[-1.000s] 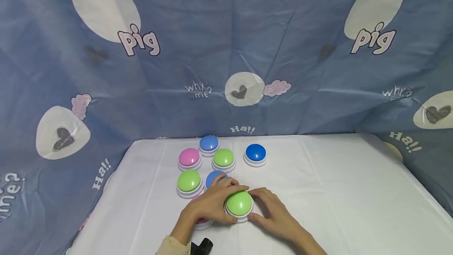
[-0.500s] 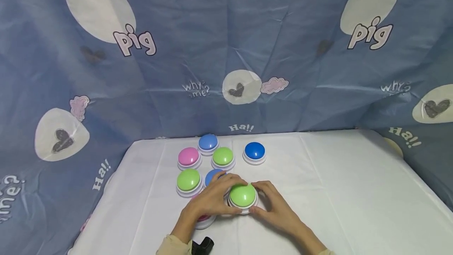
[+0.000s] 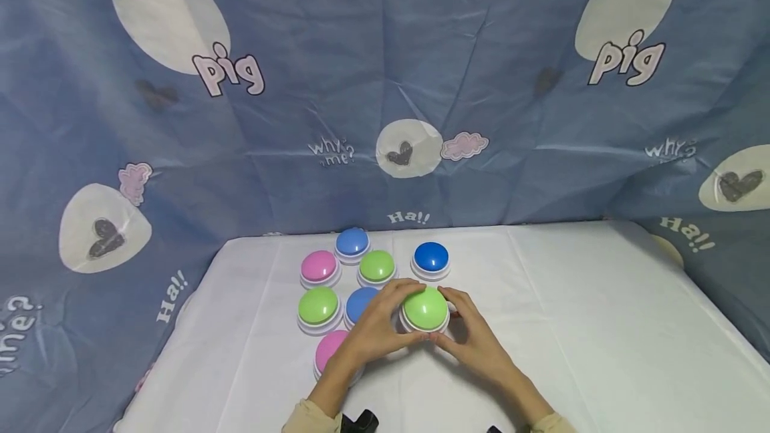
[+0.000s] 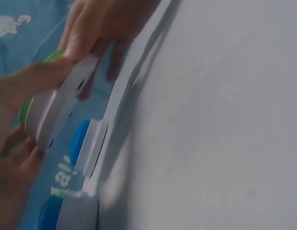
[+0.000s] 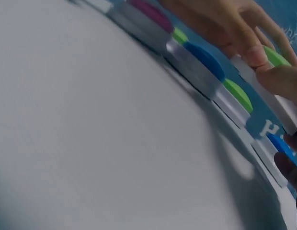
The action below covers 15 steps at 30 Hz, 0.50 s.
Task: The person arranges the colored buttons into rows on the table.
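A round push button with a green dome [image 3: 425, 309] and white base is held between both hands, raised off the table in the wrist views. My left hand [image 3: 380, 326] grips its left side, fingers on the far rim and thumb at the near edge. My right hand [image 3: 475, 339] grips the right side the same way, the two thumbs nearly meeting in front. In the left wrist view the white base [image 4: 57, 112] tilts between the hands. Beside my left hand is a light blue button [image 3: 359, 304], partly covered; a pink button [image 3: 331, 351] sits partly under the left wrist.
Further left and back on the white table [image 3: 571, 326] stand a green button [image 3: 318, 305], a pink button [image 3: 319, 266], a light blue button [image 3: 352, 242] and another green button [image 3: 377, 265]. A dark blue button [image 3: 431, 257] stands apart behind the hands. A blue printed cloth [image 3: 517, 119] hangs behind.
Both hands have lifted the green button and carried it away from the body and slightly right. The pink button under the left wrist now shows more.
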Tool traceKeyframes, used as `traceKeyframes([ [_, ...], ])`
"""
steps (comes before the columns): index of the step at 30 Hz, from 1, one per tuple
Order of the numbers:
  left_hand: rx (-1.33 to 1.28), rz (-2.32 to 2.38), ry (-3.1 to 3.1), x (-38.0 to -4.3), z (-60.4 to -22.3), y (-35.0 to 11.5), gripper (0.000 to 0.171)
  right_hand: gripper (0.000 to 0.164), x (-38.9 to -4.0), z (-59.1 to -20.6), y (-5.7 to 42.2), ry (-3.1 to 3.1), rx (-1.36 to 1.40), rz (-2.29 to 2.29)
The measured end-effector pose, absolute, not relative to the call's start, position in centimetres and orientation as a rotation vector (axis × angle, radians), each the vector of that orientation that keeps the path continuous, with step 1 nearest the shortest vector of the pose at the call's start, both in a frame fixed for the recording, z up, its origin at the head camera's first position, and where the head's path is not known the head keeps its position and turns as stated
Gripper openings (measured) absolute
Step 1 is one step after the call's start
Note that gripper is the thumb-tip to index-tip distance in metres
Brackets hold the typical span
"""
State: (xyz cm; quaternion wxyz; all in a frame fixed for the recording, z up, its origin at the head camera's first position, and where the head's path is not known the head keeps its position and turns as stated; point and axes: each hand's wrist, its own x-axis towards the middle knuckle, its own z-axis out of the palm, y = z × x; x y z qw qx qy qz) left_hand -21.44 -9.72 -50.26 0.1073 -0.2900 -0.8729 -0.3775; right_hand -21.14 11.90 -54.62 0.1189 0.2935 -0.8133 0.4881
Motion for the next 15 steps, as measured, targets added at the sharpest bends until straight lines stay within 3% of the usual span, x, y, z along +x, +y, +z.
traceKeyframes([
  [7,-0.654,-1.281,-2.478,-22.0,-50.3,-8.1,0.065,0.073,-22.0,-53.9,12.7,-2.428,0.774,1.505],
  [15,-0.476,-1.544,-2.332,-22.6,-51.5,-4.2,0.068,0.069,-21.8,-52.2,14.2,-2.311,0.652,1.629],
])
